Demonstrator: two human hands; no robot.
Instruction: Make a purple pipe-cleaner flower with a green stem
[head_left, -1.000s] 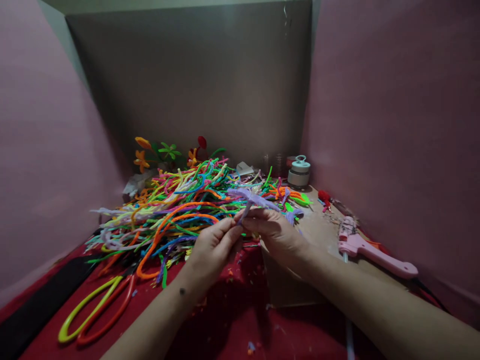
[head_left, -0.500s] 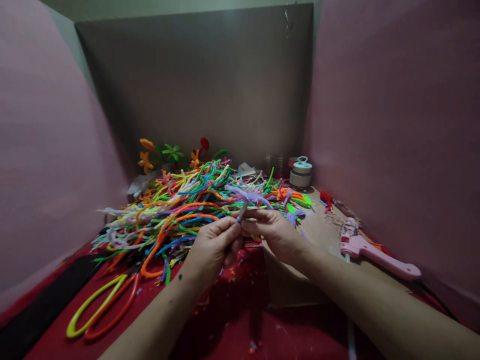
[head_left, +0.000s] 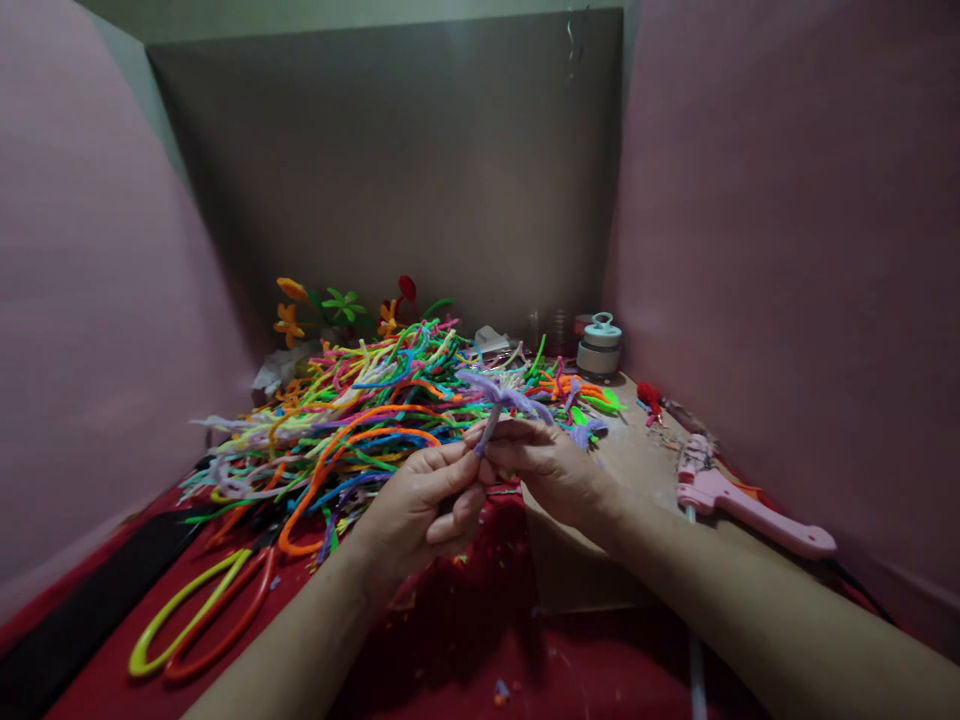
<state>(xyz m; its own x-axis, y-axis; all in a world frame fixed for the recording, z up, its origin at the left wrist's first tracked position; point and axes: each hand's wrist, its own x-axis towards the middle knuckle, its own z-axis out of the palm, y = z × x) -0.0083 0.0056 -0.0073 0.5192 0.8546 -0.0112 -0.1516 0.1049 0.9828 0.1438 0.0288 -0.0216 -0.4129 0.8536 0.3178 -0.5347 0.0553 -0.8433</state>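
A purple pipe-cleaner flower (head_left: 498, 394) is pinched upright between my two hands, its long fuzzy petals spreading over a short stem. My left hand (head_left: 427, 490) grips the lower end of the stem between thumb and index finger. From the other side, the fingers of my right hand (head_left: 544, 465) close on the same stem, their tips partly hidden behind it. Just behind my hands lies a big heap of multicoloured pipe cleaners (head_left: 375, 410). A few purple pieces (head_left: 589, 432) rest to the right of the heap.
Scissors (head_left: 199, 610) with yellow and red handles lie at left on the red cloth (head_left: 450, 660). A pink glue gun (head_left: 750, 515) lies at right on a board (head_left: 637, 450). Behind stand a lidded jar (head_left: 600, 345) and finished flowers (head_left: 289, 320). Pink panels (head_left: 787, 200) flank the sides.
The purple flower has turned slightly, its petals shifting right. My left hand's lower fingers have loosened and spread a little. The view has moved slightly.
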